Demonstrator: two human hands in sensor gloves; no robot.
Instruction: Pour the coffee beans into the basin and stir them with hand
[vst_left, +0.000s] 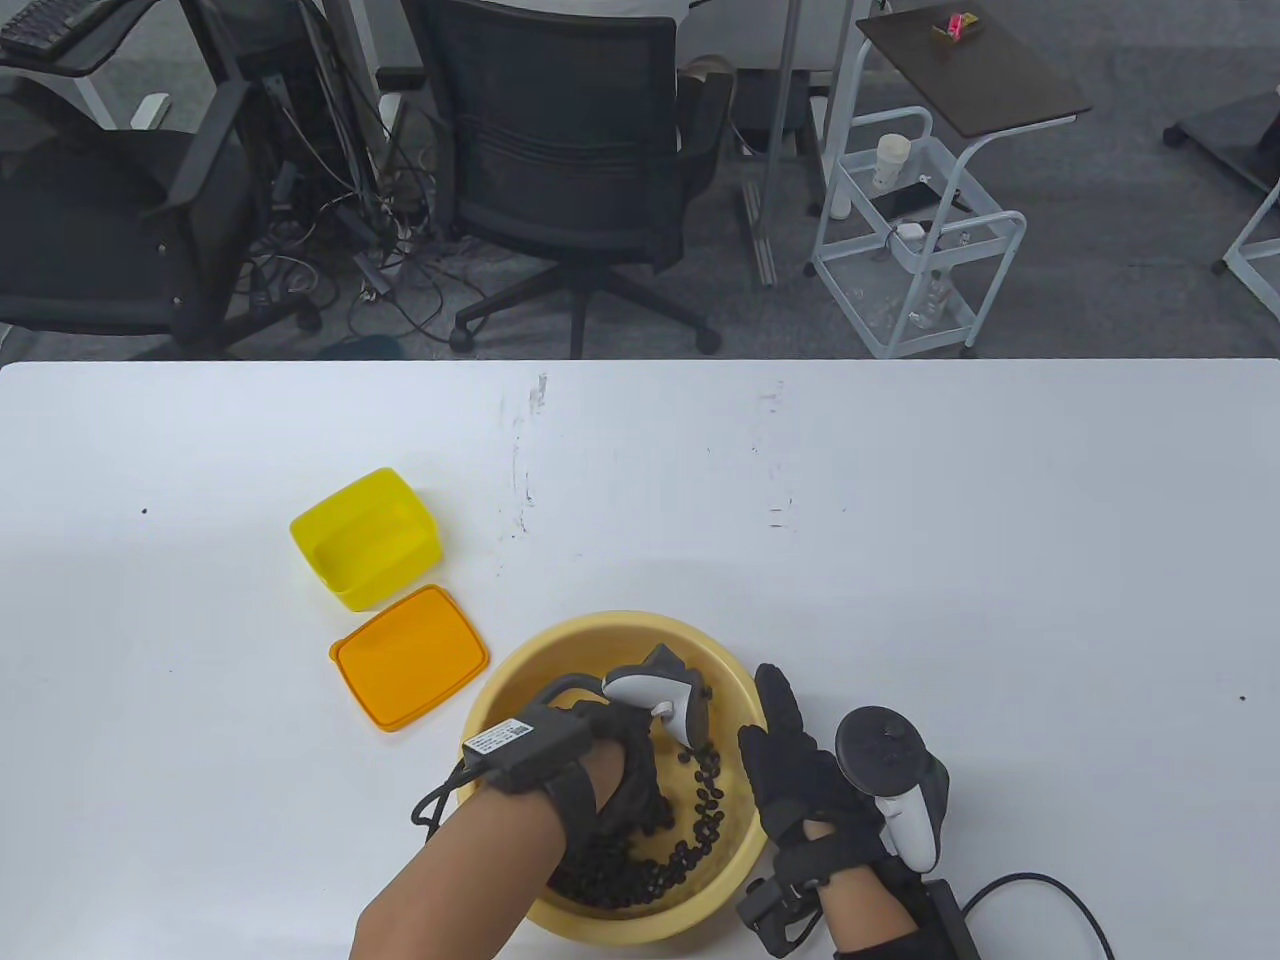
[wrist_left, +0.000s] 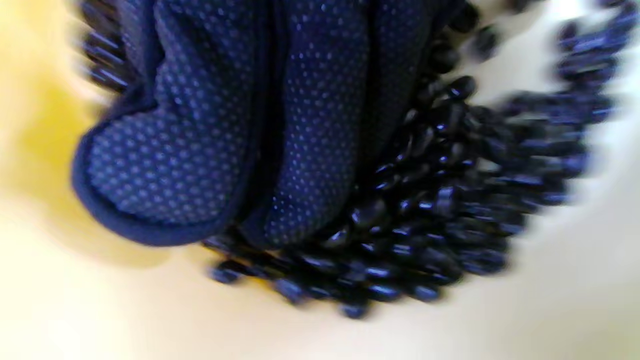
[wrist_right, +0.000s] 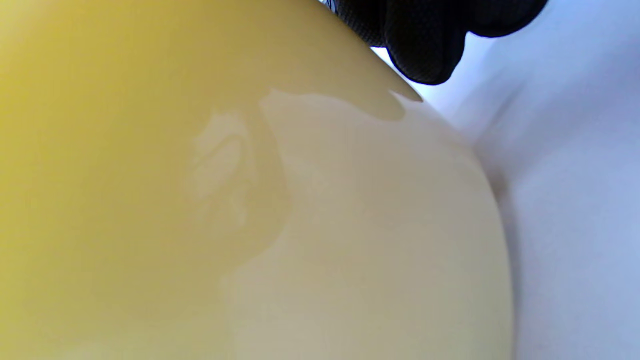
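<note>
Here coffee beans arc along the basin's near-right wall.

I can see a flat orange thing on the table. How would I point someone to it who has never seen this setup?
Start at the big round yellow basin near the table's front edge, where a gloved left hand is in the coffee beans. Just to its left lies the orange lid, flat on the white table. Behind it stands the open yellow box; the lid alone is flat and orange.
</note>
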